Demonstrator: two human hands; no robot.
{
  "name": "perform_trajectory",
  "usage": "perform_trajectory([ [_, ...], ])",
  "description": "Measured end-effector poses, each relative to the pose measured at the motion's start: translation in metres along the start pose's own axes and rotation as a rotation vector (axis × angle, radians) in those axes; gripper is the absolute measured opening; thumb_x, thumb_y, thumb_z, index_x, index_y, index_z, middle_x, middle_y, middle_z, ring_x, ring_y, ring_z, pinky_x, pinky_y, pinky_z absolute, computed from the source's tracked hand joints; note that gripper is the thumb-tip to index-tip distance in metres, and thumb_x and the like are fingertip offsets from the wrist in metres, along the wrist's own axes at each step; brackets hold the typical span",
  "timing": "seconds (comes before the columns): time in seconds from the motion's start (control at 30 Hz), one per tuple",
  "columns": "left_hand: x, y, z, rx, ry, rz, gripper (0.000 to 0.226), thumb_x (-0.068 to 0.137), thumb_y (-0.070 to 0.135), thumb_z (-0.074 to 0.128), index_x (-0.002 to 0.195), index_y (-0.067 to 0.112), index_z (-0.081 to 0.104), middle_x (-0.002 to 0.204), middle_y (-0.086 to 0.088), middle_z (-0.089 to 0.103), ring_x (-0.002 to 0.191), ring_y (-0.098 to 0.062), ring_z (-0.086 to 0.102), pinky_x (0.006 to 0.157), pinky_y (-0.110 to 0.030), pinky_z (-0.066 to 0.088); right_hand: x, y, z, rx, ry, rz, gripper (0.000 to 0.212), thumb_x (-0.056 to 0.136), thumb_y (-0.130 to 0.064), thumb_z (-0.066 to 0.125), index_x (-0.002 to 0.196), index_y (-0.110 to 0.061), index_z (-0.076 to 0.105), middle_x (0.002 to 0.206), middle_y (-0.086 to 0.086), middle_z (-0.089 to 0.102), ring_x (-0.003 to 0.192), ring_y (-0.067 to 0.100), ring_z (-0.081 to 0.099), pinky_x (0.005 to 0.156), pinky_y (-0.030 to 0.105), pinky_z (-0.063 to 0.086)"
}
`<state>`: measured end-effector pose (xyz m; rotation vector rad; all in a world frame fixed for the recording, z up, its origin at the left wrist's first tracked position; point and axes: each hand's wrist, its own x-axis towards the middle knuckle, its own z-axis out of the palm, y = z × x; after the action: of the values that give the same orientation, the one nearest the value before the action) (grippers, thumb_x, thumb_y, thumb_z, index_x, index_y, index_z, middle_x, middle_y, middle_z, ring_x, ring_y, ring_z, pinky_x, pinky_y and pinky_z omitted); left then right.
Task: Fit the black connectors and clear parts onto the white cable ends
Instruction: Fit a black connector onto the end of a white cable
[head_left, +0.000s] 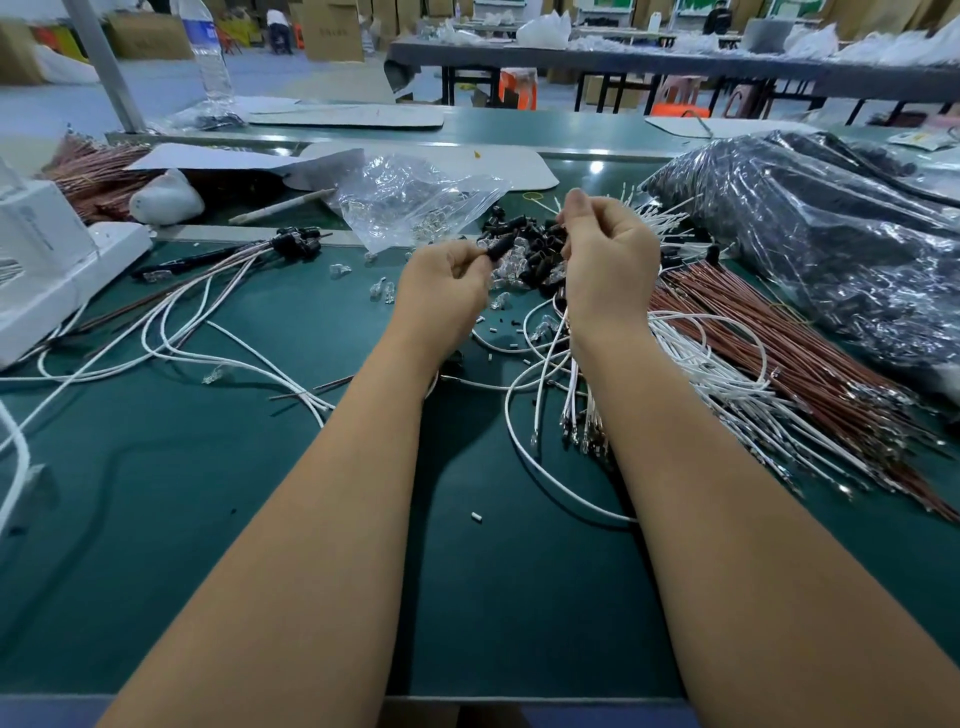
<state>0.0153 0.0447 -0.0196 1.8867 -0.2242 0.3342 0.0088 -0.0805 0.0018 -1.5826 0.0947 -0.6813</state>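
Pinching black connector (501, 245), left hand (441, 291)

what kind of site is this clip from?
Most likely a cable-assembly workshop or small factory line. Bundles of white cables and a pile of black connectors lie on a green workbench, with more long tables and cardboard boxes behind.

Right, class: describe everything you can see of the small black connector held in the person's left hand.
The small black plastic connector is a short, dark, roughly tubular piece with a matte look. The left hand pinches its lower end between thumb and fingertips, so it is raised off the green table and tilts up to the right, towards the right hand. Behind it lies the pile of loose black connectors. Finer detail is too small to tell.
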Motion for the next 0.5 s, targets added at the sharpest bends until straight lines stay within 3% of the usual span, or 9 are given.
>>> perform_trajectory([
  [0.1,0.0016,0.002,0.0003,-0.224,0.016,-0.021,0.024,0.098,0.003,0.044,0.096,0.018,0.064,0.067,0.004,0.06,0.05,-0.002,0.042,0.049,-0.013,0.034,-0.0031,0.0009,0.003,-0.085,-0.062,-0.027,0.021,0.094,-0.022,0.059,0.075,-0.017,0.066,0.055,-0.016,0.052,0.049,-0.001,0.044,0.056,0.019,0.038],
  [0.2,0.0029,0.0051,0.0029,-0.361,0.017,0.011,0.027,0.1,0.001,0.041,0.09,0.018,0.06,0.079,0.0,0.064,0.062,0.004,0.054,0.061,-0.007,0.04,-0.0072,0.0023,0.0074,-0.167,-0.126,-0.063,0.012,0.091,-0.012,0.059,0.085,-0.019,0.067,0.067,-0.014,0.059,0.052,-0.006,0.052,0.053,0.011,0.04],
  [0.33,0.0027,0.0077,0.0036,-0.524,0.03,0.019,0.031,0.099,-0.002,0.042,0.082,0.02,0.056,0.084,0.0,0.066,0.076,-0.006,0.055,0.069,-0.011,0.044,-0.0067,0.0031,0.0038,-0.092,-0.147,0.026,0.018,0.088,-0.006,0.055,0.084,-0.017,0.069,0.063,-0.007,0.058,0.047,-0.002,0.047,0.05,0.018,0.043],
  [0.5,0.0037,0.006,0.0038,-0.584,0.018,0.024,0.031,0.098,-0.002,0.043,0.082,0.02,0.057,0.082,0.003,0.068,0.079,-0.011,0.057,0.074,-0.016,0.044,-0.006,0.0005,0.0022,0.092,-0.151,0.1,0.022,0.087,-0.002,0.054,0.081,-0.016,0.07,0.069,0.002,0.058,0.063,0.014,0.048,0.052,0.019,0.042],
])
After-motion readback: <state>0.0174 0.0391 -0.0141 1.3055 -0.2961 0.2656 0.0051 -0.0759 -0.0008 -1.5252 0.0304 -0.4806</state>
